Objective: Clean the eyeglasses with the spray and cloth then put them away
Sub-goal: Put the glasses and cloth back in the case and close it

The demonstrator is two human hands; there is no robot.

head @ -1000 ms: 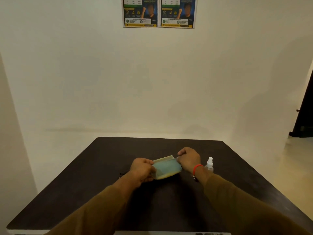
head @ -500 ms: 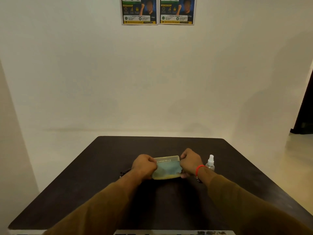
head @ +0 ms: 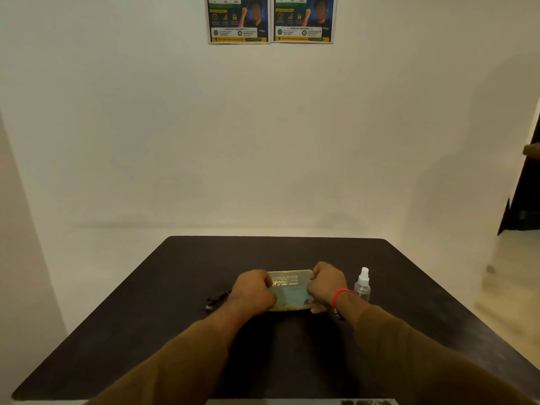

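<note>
A pale translucent pouch (head: 290, 283) with printed lettering and a light blue cloth (head: 292, 298) inside it is held just above the dark table (head: 175, 317). My left hand (head: 253, 290) grips its left end and my right hand (head: 327, 283) grips its right end, both with fingers closed. The dark eyeglasses (head: 216, 299) lie on the table just left of my left hand, mostly hidden behind it. A small clear spray bottle (head: 362, 285) with a white nozzle stands upright to the right of my right wrist.
The table's far edge is close behind the pouch, with a plain white wall beyond. Two posters (head: 270, 19) hang high on the wall. A dark doorway (head: 523, 200) is at the far right. A red band circles my right wrist.
The pouch has turned flatter and more upright between my hands, so its printed flap now faces me. Both hands stay at its two ends.
</note>
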